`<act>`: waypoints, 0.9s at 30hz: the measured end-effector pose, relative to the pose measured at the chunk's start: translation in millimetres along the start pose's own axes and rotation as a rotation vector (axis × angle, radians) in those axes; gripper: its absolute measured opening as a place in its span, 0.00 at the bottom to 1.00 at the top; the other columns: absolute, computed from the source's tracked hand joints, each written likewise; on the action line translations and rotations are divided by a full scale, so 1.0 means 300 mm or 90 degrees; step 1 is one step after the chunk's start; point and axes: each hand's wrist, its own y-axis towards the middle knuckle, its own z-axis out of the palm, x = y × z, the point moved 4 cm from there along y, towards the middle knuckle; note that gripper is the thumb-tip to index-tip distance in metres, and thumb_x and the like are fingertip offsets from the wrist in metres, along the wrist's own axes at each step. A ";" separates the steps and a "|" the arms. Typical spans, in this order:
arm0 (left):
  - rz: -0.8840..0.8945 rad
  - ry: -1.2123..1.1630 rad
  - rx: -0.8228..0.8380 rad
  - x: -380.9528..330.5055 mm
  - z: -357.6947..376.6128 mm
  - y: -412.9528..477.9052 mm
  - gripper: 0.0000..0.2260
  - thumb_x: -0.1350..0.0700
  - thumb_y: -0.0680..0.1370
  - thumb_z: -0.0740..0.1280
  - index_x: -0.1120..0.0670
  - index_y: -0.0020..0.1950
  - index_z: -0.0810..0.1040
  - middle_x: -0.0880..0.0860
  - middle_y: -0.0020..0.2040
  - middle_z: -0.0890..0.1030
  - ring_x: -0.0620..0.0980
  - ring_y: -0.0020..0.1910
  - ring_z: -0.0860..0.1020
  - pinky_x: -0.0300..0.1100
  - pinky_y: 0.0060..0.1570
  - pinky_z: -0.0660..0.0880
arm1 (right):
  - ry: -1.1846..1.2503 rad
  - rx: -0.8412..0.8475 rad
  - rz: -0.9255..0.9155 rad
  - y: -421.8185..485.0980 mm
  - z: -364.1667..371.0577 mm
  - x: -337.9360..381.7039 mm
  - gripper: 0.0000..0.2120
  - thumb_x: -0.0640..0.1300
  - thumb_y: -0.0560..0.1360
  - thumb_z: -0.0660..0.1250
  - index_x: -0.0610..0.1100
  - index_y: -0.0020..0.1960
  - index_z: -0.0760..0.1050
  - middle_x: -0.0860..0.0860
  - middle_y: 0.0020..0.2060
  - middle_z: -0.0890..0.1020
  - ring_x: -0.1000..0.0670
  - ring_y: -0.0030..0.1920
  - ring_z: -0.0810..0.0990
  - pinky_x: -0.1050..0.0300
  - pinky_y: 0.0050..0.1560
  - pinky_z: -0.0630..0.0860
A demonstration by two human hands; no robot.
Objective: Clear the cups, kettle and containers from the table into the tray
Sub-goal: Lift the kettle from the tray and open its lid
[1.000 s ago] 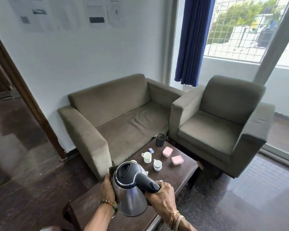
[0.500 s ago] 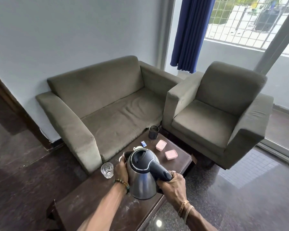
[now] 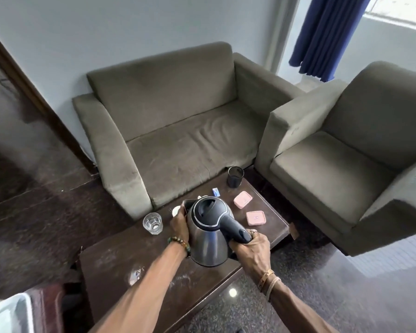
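A steel kettle (image 3: pixel 208 239) with a black lid and handle is held above the dark wooden table (image 3: pixel 120 263). My right hand (image 3: pixel 252 248) grips its black handle. My left hand (image 3: pixel 179 224) presses against the kettle's left side near the spout. A clear glass (image 3: pixel 153 223) stands on the table left of the kettle. White cups (image 3: pixel 176 210) peek out behind my left hand, mostly hidden. Two pink containers (image 3: pixel 243 199) (image 3: pixel 256 217), a small blue box (image 3: pixel 216 192) and a black cup (image 3: pixel 235 177) sit at the table's far end. A white tray's corner (image 3: pixel 7 316) shows at the bottom left.
A grey two-seat sofa (image 3: pixel 178 140) stands behind the table and a matching armchair (image 3: pixel 346 164) to its right. Dark polished floor surrounds the table. A blue curtain (image 3: pixel 327 37) hangs at the back right by the window.
The view has tilted down and turned left, bringing the tray's corner into sight. The kettle stays in both hands, at about the same height over the table.
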 end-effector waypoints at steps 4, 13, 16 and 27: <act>-0.010 -0.010 0.003 -0.020 0.043 -0.006 0.17 0.48 0.79 0.64 0.58 0.59 0.81 0.61 0.60 0.81 0.60 0.62 0.78 0.54 0.67 0.71 | -0.030 0.034 -0.059 0.086 -0.029 0.036 0.16 0.60 0.54 0.68 0.47 0.32 0.76 0.49 0.22 0.78 0.53 0.25 0.78 0.53 0.28 0.79; 0.020 -0.162 -0.141 -0.100 -0.019 0.044 0.14 0.53 0.80 0.64 0.55 0.39 0.82 0.46 0.33 0.84 0.42 0.34 0.80 0.31 0.36 0.76 | -0.024 0.123 -0.111 0.199 0.056 0.115 0.18 0.57 0.55 0.69 0.41 0.31 0.72 0.52 0.22 0.72 0.54 0.27 0.67 0.44 0.28 0.76; 0.014 -0.192 -0.161 -0.104 -0.061 0.080 0.15 0.55 0.80 0.63 0.55 0.35 0.79 0.43 0.24 0.80 0.36 0.23 0.77 0.28 0.23 0.71 | -0.039 0.131 -0.106 0.212 0.116 0.130 0.19 0.57 0.54 0.68 0.41 0.30 0.73 0.46 0.24 0.77 0.53 0.27 0.69 0.45 0.28 0.77; -0.026 -0.095 -0.225 -0.172 -0.222 0.247 0.19 0.45 0.77 0.66 0.60 0.49 0.84 0.59 0.51 0.84 0.53 0.53 0.81 0.48 0.57 0.76 | -0.069 0.171 -0.118 0.259 0.307 0.244 0.13 0.55 0.57 0.69 0.45 0.32 0.76 0.44 0.24 0.78 0.55 0.26 0.68 0.53 0.27 0.73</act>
